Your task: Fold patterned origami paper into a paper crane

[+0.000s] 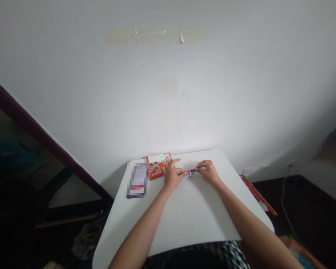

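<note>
Between my two hands, low over the white table (190, 209), stretches a small thin piece with a blue, white and red pattern (189, 173); its kind is too small to make out. My left hand (172, 175) pinches its left end between thumb and a finger, the other fingers raised. At the right end, my right hand (207, 170) is closed on it with the fingertips together. Just behind my left hand lies a red-orange packet (156, 170) with cartoon pictures and a white upper band, partly covered by my fingers.
A phone (138, 181) with a blurred-out screen lies at the table's left. The white wall (168, 123) stands right behind the table. A dark-framed panel (44, 130) leans at left. On the floor at right are a cable (282, 194) and a patterned, wood-edged item (257, 194).
</note>
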Demonstrator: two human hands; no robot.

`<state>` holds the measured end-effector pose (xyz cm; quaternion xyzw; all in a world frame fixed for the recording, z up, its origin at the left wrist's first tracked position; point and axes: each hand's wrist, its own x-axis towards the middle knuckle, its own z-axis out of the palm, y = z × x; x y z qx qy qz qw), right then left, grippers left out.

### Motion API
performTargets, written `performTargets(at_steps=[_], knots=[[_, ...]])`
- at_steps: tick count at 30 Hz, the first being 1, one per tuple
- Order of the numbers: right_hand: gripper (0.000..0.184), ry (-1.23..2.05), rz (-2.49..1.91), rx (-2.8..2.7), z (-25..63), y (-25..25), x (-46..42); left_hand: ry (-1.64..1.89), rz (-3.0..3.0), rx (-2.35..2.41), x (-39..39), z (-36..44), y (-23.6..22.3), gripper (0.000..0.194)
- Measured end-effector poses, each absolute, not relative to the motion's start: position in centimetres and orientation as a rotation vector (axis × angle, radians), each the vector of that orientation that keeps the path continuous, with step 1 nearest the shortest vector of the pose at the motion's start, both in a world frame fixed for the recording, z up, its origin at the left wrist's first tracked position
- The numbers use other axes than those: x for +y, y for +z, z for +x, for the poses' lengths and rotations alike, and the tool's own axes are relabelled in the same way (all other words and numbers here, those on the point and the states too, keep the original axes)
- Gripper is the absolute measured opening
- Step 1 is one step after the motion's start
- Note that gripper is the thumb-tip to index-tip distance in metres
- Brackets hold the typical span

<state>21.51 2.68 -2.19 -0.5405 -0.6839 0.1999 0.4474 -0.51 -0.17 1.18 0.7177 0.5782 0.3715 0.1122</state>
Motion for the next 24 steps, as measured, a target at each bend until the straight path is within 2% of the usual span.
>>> performTargets(at_steps=[19, 24], knots=[[0.012, 0.356, -1.328, -1.783, 22.41, -2.92, 3.25, 0.975, 2.097, 1.843, 0.39, -0.96, 0.56, 0.004], [0.025, 0.401, -1.283, -1.725, 22.30, -3.12, 3.44, 1.020, 2.052, 1.863, 0.61, -1.12, 0.52, 0.009]])
